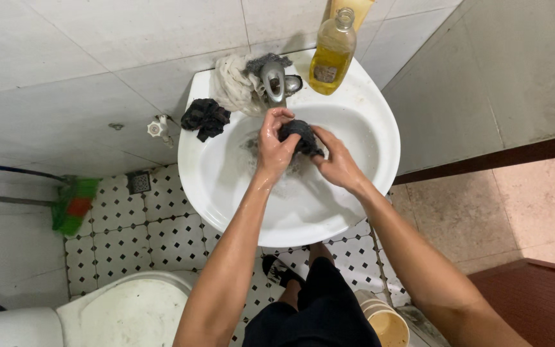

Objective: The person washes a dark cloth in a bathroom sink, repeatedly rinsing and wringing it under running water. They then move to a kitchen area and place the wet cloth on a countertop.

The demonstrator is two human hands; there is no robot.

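**Two hands scrubbing a dark cloth in a white basin**

Both forearms are reaching away from the near edge, wet and slightly bent, converging over the white sink (380, 138). The left hand (273, 149) is curling its fingers tightly around the near-left side of a dark wet cloth (298, 133), knuckles raised. The right hand (338, 164) is pinching the cloth's right edge, fingers closed on it and thumb pressing in. The one cloth is looking black, bunched and sodden, sitting just above the soapy water in the middle of the bowl, below the tap (275, 82).

Farther off, one more dark rag (205, 118) is lying on the rim at far left, one pale rag (234, 86) is draping beside the tap, and one bottle of yellow liquid (333, 54) is standing at far right.
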